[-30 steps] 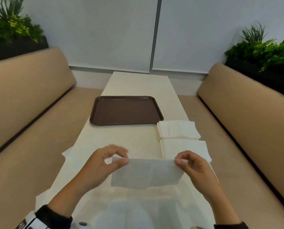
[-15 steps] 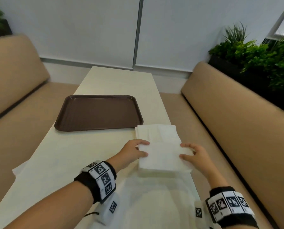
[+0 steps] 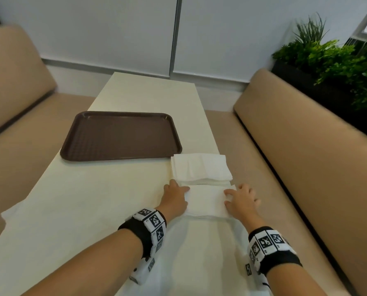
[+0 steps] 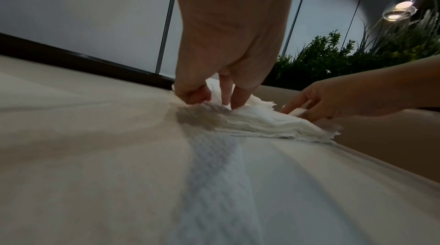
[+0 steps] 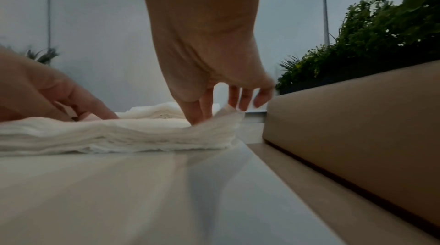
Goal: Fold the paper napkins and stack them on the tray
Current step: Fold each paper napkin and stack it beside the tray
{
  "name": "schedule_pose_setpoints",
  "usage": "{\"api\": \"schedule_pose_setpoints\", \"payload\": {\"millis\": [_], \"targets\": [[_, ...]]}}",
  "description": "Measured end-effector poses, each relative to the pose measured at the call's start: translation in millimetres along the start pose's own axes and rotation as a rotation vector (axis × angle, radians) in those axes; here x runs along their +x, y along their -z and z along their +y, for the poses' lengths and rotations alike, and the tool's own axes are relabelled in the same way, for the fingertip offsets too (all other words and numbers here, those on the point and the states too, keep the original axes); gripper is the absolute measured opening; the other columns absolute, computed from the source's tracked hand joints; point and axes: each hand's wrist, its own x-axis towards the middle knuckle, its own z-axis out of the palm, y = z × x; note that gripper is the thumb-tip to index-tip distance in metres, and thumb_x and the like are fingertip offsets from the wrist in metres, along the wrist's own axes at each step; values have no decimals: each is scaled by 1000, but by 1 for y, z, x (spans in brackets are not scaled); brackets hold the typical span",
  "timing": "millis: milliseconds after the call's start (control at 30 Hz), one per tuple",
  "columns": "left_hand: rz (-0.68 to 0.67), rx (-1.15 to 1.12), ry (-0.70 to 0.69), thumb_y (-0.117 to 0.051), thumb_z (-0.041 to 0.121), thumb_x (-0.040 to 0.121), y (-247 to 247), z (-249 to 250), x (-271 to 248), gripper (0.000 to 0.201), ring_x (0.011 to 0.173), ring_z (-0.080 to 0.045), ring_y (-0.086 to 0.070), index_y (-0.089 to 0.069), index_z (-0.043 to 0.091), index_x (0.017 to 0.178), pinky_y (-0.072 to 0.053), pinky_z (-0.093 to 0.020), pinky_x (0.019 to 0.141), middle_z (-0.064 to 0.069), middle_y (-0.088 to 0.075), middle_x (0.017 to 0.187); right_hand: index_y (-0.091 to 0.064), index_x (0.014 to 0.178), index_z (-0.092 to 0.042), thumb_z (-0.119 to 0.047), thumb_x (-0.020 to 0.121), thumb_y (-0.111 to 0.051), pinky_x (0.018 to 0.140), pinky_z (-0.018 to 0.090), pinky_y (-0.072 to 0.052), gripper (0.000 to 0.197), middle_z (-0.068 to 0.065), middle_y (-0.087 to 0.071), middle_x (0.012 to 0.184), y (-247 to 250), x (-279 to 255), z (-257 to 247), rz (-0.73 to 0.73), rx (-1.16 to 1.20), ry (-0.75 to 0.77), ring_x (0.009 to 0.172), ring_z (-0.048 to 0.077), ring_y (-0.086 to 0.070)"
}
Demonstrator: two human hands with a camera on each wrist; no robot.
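Both hands are working the near stack of napkins by the bench's right edge. The right hand is pressing straight fingers onto its right end, which is curling up beside them. The left hand is bearing down on the left end, thumb tucked in (whether it is nipping a sheet, I cannot tell), probably steadying the pile to free one. A second stack is lying just beyond, beside the tray's near right corner; nothing is sitting on the tray yet.

Soft matt paper napkins, textured brown plastic tray (faintly glossy), smooth cream table.
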Motion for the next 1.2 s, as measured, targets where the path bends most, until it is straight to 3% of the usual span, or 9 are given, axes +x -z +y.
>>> {"api": "schedule_pose_setpoints", "payload": {"millis": [133, 267, 500, 600, 700, 833, 1033, 1133, 1200], "targets": [[32, -179, -15, -62, 17, 88, 42, -22, -44, 34, 102, -18, -47, -59, 26, 120, -42, -27, 90, -3, -41, 114, -28, 143, -42, -48, 92, -50, 104, 45, -26, 57, 8, -13, 151, 22, -30, -21, 36, -87, 25, 134, 30, -20], [78, -379, -16, -61, 23, 91, 93, -68, -124, 11, 65, -7, -49, -66, 27, 99, -44, -21, 67, 6, -59, 91, -33, 142, -39, -47, 91, -53, 105, 43, -25, 55, -4, -23, 148, 23, -84, -65, -23, 38, 404, 137, 23, -20], [242, -498, 175, -60, 28, 91, 128, -153, -275, 15, 77, -15, -60, -68, 39, 96, -43, -12, 64, 8, -63, 94, -35, 143, -34, -27, 89, -61, 110, 27, -29, 61, -11, -36, 146, -24, -172, -148, -401, 93, 953, 133, 10, -32], [349, -594, 239, -65, 48, 81, 128, -180, -324, 14, 73, -9, -61, -67, 45, 95, -42, -24, 69, 12, -63, 92, -30, 145, -33, -32, 85, -67, 111, 26, -29, 71, -12, -33, 150, -42, -198, -172, -437, 64, 1054, 136, 9, -32], [482, -678, 293, -63, 25, 89, 123, -200, -353, 17, 75, -11, -61, -70, 39, 95, -40, -27, 68, 5, -65, 94, -25, 148, -27, -50, 73, -75, 113, 31, -28, 93, -6, -26, 153, -58, -227, -186, -453, -59, 1159, 139, 15, -26], [535, -700, 292, -58, 14, 92, 123, -211, -369, 24, 71, -4, -60, -70, 35, 94, -40, -28, 70, 3, -63, 94, -17, 149, -22, -51, 65, -80, 116, 38, -21, 109, 4, -10, 158, -76, -251, -189, -434, -242, 1210, 145, 21, -10], [557, -718, 242, -59, 14, 91, 125, -217, -371, 29, 70, -3, -60, -70, 41, 91, -41, -26, 69, 13, -64, 85, -24, 143, -19, -26, 73, -75, 120, 39, -16, 87, 1, -2, 159, -76, -259, -188, -481, -230, 1152, 147, 20, -3], [544, -735, 215, -59, 12, 92, 125, -218, -370, 30, 69, -2, -58, -69, 41, 92, -40, -26, 69, 19, -63, 80, -30, 134, -20, -13, 77, -64, 116, 37, -24, 67, -2, -4, 158, -74, -262, -185, -532, -146, 1129, 145, 20, -11], [536, -741, 202, -60, 14, 92, 124, -219, -369, 28, 70, -3, -58, -70, 40, 93, -40, -26, 69, 19, -63, 81, -38, 123, -20, -15, 79, -60, 98, 28, -38, 50, -6, -14, 153, -69, -258, -181, -538, -49, 1089, 133, 20, -33]]}}
